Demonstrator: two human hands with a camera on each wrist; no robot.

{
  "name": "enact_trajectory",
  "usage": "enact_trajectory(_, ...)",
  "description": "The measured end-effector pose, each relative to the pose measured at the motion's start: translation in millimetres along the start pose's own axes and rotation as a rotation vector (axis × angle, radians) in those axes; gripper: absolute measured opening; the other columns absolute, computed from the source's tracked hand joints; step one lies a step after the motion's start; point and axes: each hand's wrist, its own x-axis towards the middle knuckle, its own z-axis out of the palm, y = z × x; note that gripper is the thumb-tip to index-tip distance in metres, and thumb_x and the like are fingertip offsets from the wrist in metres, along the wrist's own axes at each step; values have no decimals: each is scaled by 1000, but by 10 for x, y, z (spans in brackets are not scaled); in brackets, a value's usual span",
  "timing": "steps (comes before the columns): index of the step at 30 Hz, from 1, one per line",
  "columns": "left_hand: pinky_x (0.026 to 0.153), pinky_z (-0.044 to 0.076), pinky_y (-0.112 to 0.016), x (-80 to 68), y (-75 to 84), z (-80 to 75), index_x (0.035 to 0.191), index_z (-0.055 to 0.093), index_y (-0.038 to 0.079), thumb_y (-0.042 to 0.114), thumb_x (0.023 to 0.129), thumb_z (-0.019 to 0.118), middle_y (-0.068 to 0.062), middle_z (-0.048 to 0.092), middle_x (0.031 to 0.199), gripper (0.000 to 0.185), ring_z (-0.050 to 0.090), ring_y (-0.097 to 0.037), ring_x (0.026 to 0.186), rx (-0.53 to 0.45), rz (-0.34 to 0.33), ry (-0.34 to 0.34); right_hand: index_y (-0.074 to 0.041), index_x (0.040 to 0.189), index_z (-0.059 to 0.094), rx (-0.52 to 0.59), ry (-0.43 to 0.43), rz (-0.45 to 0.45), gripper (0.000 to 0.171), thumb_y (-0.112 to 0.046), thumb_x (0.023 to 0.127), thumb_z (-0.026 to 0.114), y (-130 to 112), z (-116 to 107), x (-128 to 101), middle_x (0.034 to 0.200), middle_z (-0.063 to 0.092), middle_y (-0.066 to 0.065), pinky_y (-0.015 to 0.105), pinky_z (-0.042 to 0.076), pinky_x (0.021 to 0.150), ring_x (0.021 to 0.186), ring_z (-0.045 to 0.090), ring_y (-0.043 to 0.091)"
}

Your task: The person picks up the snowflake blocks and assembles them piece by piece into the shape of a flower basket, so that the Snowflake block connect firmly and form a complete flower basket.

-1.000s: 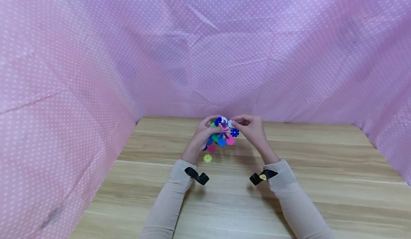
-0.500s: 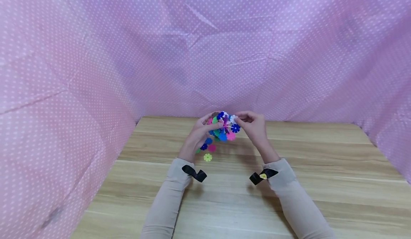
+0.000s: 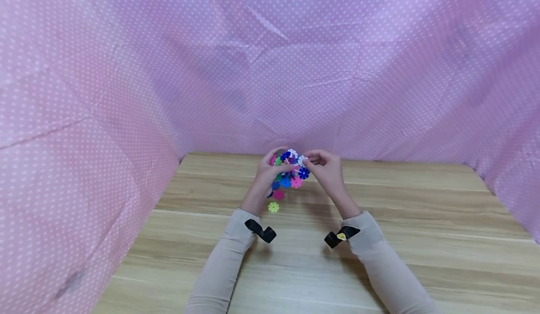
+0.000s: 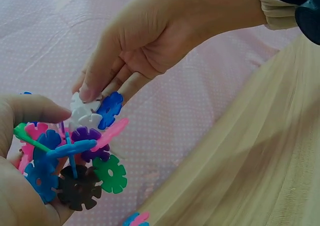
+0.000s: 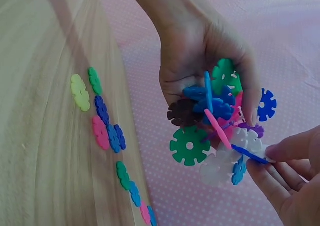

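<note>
A cluster of interlocked plastic snowflake discs (image 3: 285,182) is held above the far part of the table. It joins blue, pink, green, purple, white and dark brown discs (image 4: 79,188) at various angles. My left hand (image 3: 264,175) grips the cluster from the left, its thumb laid across the near side and its fingers behind. My right hand (image 3: 331,175) pinches a white disc (image 3: 302,160) at the cluster's upper right, between thumb and fingers. A dark blue disc (image 3: 303,173) sits just below that pinch. The left hand covers part of the cluster.
Loose discs lie on the wooden table (image 3: 295,267) below the left hand, among them a yellow disc (image 3: 273,207) and a pink disc (image 3: 279,195). The right wrist view shows several more, including a green disc (image 5: 123,175). A pink dotted cloth (image 3: 270,93) hangs around the table.
Both hands first rose slightly with the cluster, then came down again. In the last half second the right hand and the cluster shifted a little left. The pinch on the white disc stays.
</note>
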Motion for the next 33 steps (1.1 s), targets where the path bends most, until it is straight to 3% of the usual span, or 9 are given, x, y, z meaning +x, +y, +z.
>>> enact_trajectory(9,105,51,-48,4,109,-112,134,65,29,13,79,87,-5,59,141,61,55,-29,128,8,-59,34,7,109,72,73,-153,-6,23,-7,92,75,-1,-63,30,98,72,20,22,61,72,79,68,5)
enact_trajectory(13,106,50,-54,1,160,-179,138,62,29,13,79,87,-7,55,144,66,53,-33,132,-36,-115,42,5,116,70,93,-214,4,29,-16,96,72,3,-135,57,105,71,24,31,63,77,86,71,14)
enact_trajectory(17,106,49,-54,-2,201,-255,143,59,25,8,79,85,-8,56,143,71,55,-34,129,-89,-140,61,7,119,68,56,-266,53,31,-15,98,69,74,-202,97,109,70,29,29,62,75,86,71,14)
enact_trajectory(21,106,50,-51,-19,236,-320,144,57,23,7,81,83,-7,59,140,69,60,-30,122,-101,-122,85,8,117,69,-67,-418,66,27,-8,96,69,223,-198,142,105,72,27,31,62,75,84,69,15)
enact_trajectory(25,105,51,-47,-20,245,-347,144,57,26,9,84,81,-7,61,138,67,62,-27,116,-91,-115,92,9,114,70,-160,-595,0,25,0,91,72,378,-121,155,100,73,25,25,58,76,88,70,27)
enact_trajectory(29,107,50,-46,1,240,-360,145,56,26,8,84,81,-7,60,139,68,61,-26,119,-94,-116,93,11,112,69,-188,-727,-53,25,2,89,74,428,2,130,101,73,25,23,57,79,92,70,32)
enact_trajectory(33,108,48,-47,17,223,-372,145,57,25,8,85,81,-6,59,141,68,59,-27,123,-98,-113,89,10,112,70,-198,-862,-110,25,0,89,74,480,151,101,105,73,24,26,59,83,94,71,28)
